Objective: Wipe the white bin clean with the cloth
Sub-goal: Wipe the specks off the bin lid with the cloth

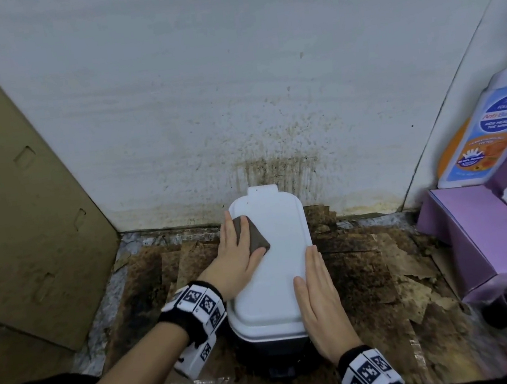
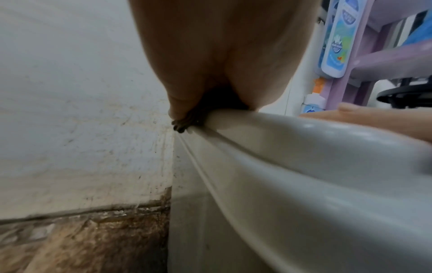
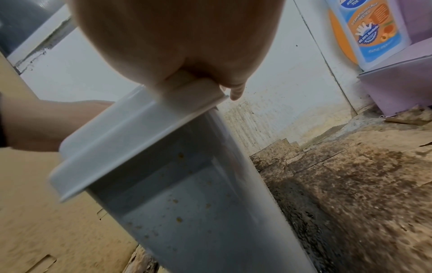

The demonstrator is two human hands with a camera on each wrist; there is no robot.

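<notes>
Pressing a folded brown cloth (image 1: 251, 236) flat against the lid of the white bin (image 1: 283, 271), the left hand (image 1: 237, 258) is lying with straight fingers over the cloth at the lid's far left corner, while the right hand (image 1: 319, 299) is resting open, fingers together, along the lid's right edge near its front, steadying the bin rather than gripping it. The bin is standing on the stained, peeling floor (image 1: 379, 275), its back against the spattered wall (image 1: 233, 97), with a cardboard sheet (image 1: 14, 197) leaning at the left and a purple box (image 1: 467, 237) and a soap bottle (image 1: 492, 128) at the right. The lid's long axis is running straight away from the person, from near edge to wall — so the unwiped length is lying back toward the body from the cloth, and I judge the coming stroke to be a pull along that axis toward the front edge. The left hand is the nearer one to the work, since it is carrying the cloth; the right is only bracing. From the right wrist view, the bin's side wall (image 3: 187, 212) is showing small orange-brown specks below the lid rim, which suggests the task is at an early stage — the top is being done and the sides are probably waiting. The left wrist view is showing the cloth bunched under the fingertips (image 2: 180, 109) at the rim.
</notes>
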